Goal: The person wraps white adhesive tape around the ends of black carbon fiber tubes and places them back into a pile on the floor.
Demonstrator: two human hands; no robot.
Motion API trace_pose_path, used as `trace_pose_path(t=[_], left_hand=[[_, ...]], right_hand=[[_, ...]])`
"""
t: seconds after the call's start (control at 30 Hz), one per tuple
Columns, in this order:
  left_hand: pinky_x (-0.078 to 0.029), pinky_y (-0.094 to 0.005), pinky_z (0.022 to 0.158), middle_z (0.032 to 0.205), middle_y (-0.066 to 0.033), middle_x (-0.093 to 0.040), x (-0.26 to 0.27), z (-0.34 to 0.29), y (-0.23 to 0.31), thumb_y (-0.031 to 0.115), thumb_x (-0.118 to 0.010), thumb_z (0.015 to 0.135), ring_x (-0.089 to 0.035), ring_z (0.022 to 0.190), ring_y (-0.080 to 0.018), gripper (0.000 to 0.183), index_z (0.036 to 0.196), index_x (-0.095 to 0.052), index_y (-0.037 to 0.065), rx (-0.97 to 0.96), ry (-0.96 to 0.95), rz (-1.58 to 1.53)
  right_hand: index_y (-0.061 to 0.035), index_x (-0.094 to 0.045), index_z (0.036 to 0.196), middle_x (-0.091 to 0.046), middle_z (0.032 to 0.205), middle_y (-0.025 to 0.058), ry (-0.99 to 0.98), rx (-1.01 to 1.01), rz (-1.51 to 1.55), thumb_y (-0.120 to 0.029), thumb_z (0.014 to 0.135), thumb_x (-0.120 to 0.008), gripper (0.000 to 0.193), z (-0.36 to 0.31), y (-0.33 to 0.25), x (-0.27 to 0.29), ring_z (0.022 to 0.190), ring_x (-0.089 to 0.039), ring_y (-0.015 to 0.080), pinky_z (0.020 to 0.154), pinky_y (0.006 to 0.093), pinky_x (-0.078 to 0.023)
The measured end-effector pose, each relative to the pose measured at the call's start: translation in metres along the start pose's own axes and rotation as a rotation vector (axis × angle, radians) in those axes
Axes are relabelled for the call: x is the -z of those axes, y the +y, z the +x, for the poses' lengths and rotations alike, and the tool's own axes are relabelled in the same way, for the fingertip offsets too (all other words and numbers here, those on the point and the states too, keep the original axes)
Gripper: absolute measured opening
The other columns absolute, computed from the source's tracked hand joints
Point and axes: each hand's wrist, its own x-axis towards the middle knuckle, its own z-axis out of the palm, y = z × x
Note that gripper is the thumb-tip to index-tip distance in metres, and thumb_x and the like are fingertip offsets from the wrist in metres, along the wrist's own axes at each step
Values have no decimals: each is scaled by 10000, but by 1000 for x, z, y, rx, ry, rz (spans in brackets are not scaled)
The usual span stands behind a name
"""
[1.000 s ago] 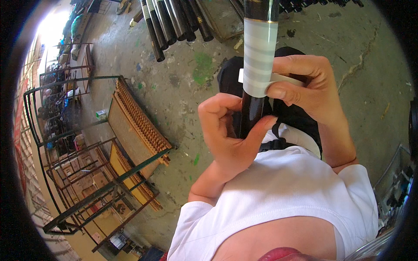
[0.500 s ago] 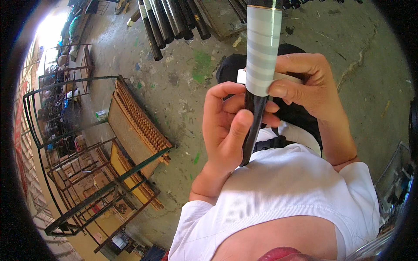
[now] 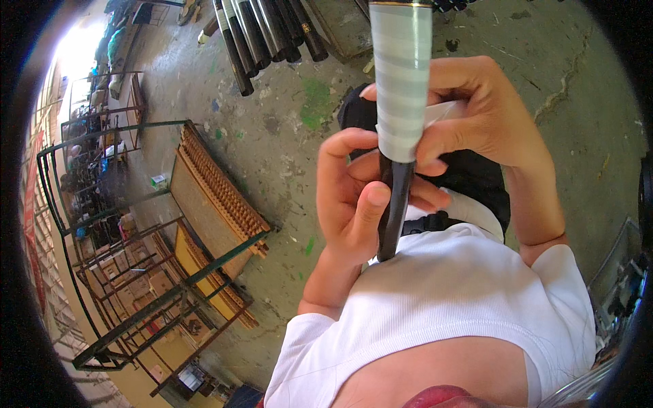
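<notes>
Wrapping pale grip tape down a dark rod, mid-way through the winding.

Head view: the person is holding the dark rod (image 3: 396,211) upright before the chest; the left hand (image 3: 354,204) is closing its fingers and thumb around the bare lower shaft, while the right hand (image 3: 476,115) is pinching the lower edge of the pale tape wrap (image 3: 403,75) against the rod. The winding looks partly done, so the next move likely calls for steady tension and an even overlap. More dark rods (image 3: 265,30) are lying on the concrete floor (image 3: 286,143) beyond.
</notes>
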Motion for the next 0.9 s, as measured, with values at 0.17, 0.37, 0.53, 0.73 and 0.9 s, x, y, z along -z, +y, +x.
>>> trace_pose_path(t=[0.17,0.37,0.53,0.73,0.9], left_hand=[[-416,-204,517,948,-158,-589,6,-2,6,361,-510,917,-520,577,-104,450,1132,-379,-11,175,-112,71],[-409,-204,458,788,-75,-533,9,0,-7,58,-669,810,-487,530,-82,430,1074,-330,24,-62,70,214],[-370,-218,344,785,-102,-537,5,4,-9,326,-666,833,-493,428,-124,457,1009,-364,31,-97,169,309],[-366,-222,338,797,-125,-543,1,0,-3,279,-660,843,-494,422,-126,412,1009,-374,34,-120,93,280],[-390,-223,360,788,-106,-540,2,7,-5,175,-682,818,-516,452,-132,405,1032,-372,25,-150,130,332]], right_hand=[[12,-656,953,-626,720,16,-61,-71,42,-57,662,-725,308,2,-16,-8,627,-538,46,533,196,-409],[12,-601,779,-549,699,-18,-6,57,-69,-43,740,-610,68,-2,-15,0,636,-450,30,555,188,-324],[4,-585,763,-533,686,-19,46,-51,-121,-70,755,-584,75,-12,-29,0,625,-443,34,549,199,-335],[-45,-642,773,-626,679,64,466,-56,-685,-232,786,-573,200,13,57,34,598,-580,154,560,305,-439],[-106,-520,1260,-508,764,-53,4,-57,100,-266,855,-562,437,-2,11,28,728,-474,31,616,179,-380]])
